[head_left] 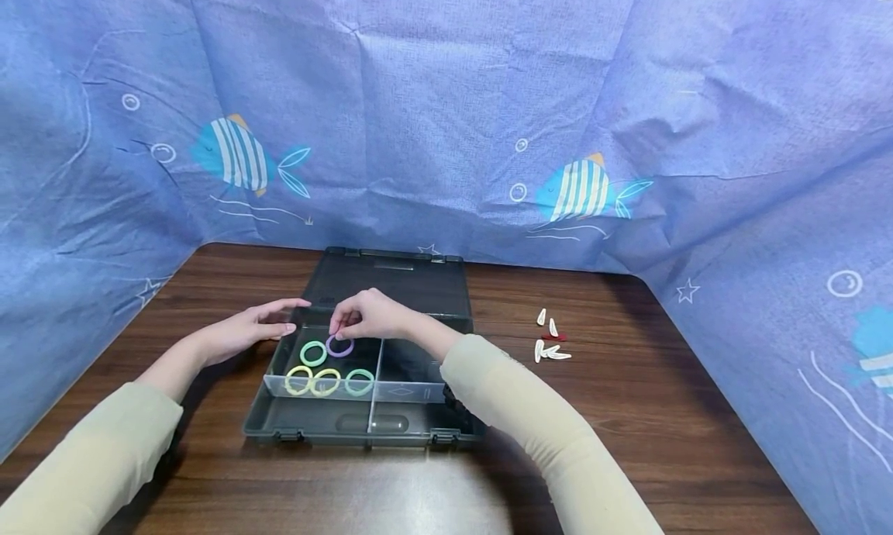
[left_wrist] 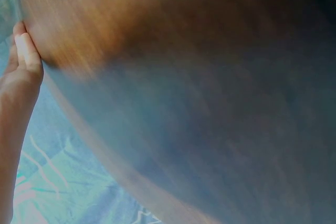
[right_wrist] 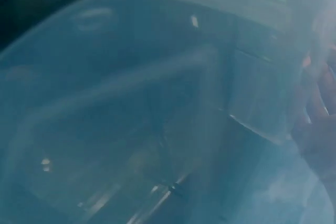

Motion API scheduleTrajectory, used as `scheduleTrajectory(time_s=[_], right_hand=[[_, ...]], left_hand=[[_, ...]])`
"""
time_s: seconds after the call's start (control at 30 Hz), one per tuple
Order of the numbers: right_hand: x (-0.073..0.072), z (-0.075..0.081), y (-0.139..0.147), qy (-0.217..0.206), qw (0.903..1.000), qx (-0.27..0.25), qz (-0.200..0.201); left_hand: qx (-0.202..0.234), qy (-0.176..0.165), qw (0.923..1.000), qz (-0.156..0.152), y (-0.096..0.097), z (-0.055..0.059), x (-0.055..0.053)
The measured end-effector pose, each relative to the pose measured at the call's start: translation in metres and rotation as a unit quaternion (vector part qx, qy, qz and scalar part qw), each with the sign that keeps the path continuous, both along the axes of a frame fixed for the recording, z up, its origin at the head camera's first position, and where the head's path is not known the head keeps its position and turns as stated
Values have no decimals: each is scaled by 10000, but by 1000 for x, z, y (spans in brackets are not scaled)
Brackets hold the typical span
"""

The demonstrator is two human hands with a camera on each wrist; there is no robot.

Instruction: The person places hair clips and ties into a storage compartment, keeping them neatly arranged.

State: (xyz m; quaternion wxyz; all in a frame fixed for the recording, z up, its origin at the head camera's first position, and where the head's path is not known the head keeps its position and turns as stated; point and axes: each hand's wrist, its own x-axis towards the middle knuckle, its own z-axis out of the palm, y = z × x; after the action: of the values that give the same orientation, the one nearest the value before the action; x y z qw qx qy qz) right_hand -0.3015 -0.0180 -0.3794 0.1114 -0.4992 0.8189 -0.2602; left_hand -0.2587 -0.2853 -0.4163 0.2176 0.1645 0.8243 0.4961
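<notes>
A dark see-through compartment box [head_left: 324, 441] lies on the table with its lid [head_left: 398, 288] folded back. My right hand [head_left: 373, 315] is over its back left compartment, pinching a purple hair tie [head_left: 341, 356] between thumb and fingertips. Beside that tie lies a green one [head_left: 303, 355]. Two yellow hair ties [head_left: 298, 393] and a teal one [head_left: 359, 395] line up in front of them along the clear divider [head_left: 412, 392]. With extended fingers, my left hand [head_left: 240, 335] rests against the box's left side. The right wrist view is hazy, showing fingers [right_wrist: 317, 103] at its right edge.
Several white hair clips [head_left: 553, 353] and a red one [head_left: 554, 337] lie on the brown wooden table [head_left: 614, 395] to the right of the box. A blue fish-print cloth [head_left: 446, 132] hangs behind and at both sides.
</notes>
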Motion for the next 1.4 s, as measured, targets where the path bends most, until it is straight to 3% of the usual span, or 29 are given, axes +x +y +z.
scheduleTrajectory(time_s=[0.13,0.27,0.4,0.53,1.0,1.13,1.4], right_hand=[[4,-9,-5,69,9997,221,25],[7,-15,-9,369,9972,585,-297],[11,-18,-14,800,9882,1047,-783],[15,-19,-18,1073,9798,1359,-1004],[19,-20,-20,1138,9702,1674,-1331],[18,-21,-20,1061,9719,1652,-1296],[15,-19,-15,770,9857,1222,-873]], left_hand=[[-17,52,10000,-1,-1,0,0],[-22,66,10000,-15,-1,1,0],[-26,46,10000,-35,-1,2,-1],[1,19,10000,-27,-1,2,-1],[21,25,10000,-19,0,-1,-3],[17,-10,10000,17,0,-1,-1],[-21,-24,10000,12,0,0,1]])
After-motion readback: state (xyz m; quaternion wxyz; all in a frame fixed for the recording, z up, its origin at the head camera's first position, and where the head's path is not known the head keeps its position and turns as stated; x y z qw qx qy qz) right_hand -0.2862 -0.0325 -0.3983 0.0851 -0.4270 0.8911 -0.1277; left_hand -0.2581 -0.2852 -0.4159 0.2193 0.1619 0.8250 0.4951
